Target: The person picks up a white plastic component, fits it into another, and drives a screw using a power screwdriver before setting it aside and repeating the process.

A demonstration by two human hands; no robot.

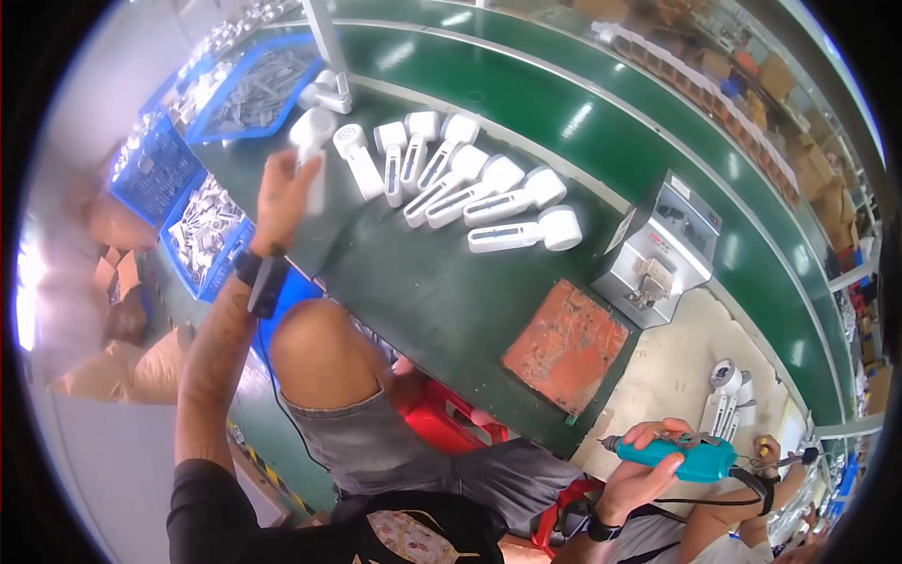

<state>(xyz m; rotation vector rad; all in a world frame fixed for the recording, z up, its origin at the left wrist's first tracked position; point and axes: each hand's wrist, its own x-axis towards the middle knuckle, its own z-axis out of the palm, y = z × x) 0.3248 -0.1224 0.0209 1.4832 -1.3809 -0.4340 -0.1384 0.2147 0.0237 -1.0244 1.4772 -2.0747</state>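
Right grip (634, 482) curls round the electric screwdriver (703, 460) (teal, corded).

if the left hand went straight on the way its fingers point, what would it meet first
Probably the blurred white handled part right at the left hand; whether they touch is unclear from the blur and depth.

Bright, fairly even light fills the scene; a white glare burns out at the left edge, and shiny streaks reflect off the green conveyor (526, 103). The white piece (314, 129) by the left hand (285, 197) looks blurred. Straight edges bow toward the dark rim.
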